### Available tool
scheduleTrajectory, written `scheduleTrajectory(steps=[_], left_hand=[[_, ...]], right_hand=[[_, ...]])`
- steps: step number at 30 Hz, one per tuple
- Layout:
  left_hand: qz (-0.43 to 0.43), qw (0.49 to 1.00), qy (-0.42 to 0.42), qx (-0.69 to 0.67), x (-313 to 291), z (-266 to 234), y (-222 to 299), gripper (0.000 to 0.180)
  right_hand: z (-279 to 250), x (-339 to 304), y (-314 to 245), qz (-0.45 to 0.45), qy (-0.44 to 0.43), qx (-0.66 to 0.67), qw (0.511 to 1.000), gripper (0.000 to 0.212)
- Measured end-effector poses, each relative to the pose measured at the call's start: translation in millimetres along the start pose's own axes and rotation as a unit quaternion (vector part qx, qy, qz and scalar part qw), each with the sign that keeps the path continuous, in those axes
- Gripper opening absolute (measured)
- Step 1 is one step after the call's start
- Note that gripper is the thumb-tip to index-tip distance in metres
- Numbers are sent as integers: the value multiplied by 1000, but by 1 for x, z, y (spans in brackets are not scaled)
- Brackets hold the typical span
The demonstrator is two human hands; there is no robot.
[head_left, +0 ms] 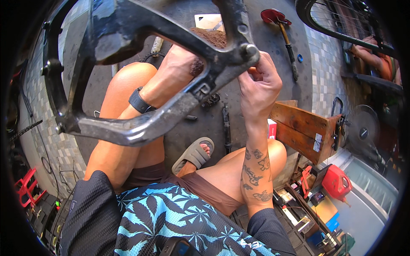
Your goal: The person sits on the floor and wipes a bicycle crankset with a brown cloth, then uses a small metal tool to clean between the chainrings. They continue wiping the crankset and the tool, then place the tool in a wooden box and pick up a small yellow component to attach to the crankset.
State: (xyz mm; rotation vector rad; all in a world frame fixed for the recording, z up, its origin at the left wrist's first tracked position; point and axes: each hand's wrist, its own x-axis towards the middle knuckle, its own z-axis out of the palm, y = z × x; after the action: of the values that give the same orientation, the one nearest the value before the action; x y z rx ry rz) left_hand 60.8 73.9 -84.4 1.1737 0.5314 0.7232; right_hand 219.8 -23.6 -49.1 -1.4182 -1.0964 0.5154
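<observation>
A black bicycle frame [141, 130] with worn, scuffed paint spans the upper middle, close in front of me. My left hand [177, 64], with a dark watch on its wrist, reaches behind the tubes. It is closed round a brown fluffy cloth [210, 37]; the frame hides most of its fingers. At the frame's right end, by a round boss, my right hand [261, 83] has its thumb and fingers curled against the metal, gripping it. The far fingertips are hidden there.
On the dark floor lie a red bicycle saddle on a gold-and-black post [284, 32], a blue ring [300, 58] and a black tube [226, 126]. Right stand a wooden box [301, 130], a fan [363, 128] and a red jerry can [336, 182]. A bicycle wheel [337, 32] and another person's arm [368, 57] show upper right.
</observation>
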Motion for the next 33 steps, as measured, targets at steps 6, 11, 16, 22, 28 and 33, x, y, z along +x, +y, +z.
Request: scheduleTrajectory(steps=[6, 11, 16, 22, 28, 33], left_hand=[[-54, 992, 3, -115, -2, 14, -8, 32], [36, 996, 77, -18, -11, 27, -5, 30], [-18, 984, 106, -141, -12, 28, -2, 29], [-55, 962, 91, -252, -7, 14, -16, 29], [-147, 880, -19, -451, -6, 12, -7, 33], [-152, 906, 15, -395, -10, 17, 2, 36]], right_hand=[[10, -5, 0, -47, 60, -89, 993, 22], [21, -7, -2, -179, 70, -207, 959, 24], [28, -5, 3, -154, 82, -123, 977, 24], [34, -4, 14, -137, 80, -24, 987, 21], [37, -11, 16, -44, 84, 50, 994, 15], [33, -9, 19, 65, 102, 73, 990, 14]])
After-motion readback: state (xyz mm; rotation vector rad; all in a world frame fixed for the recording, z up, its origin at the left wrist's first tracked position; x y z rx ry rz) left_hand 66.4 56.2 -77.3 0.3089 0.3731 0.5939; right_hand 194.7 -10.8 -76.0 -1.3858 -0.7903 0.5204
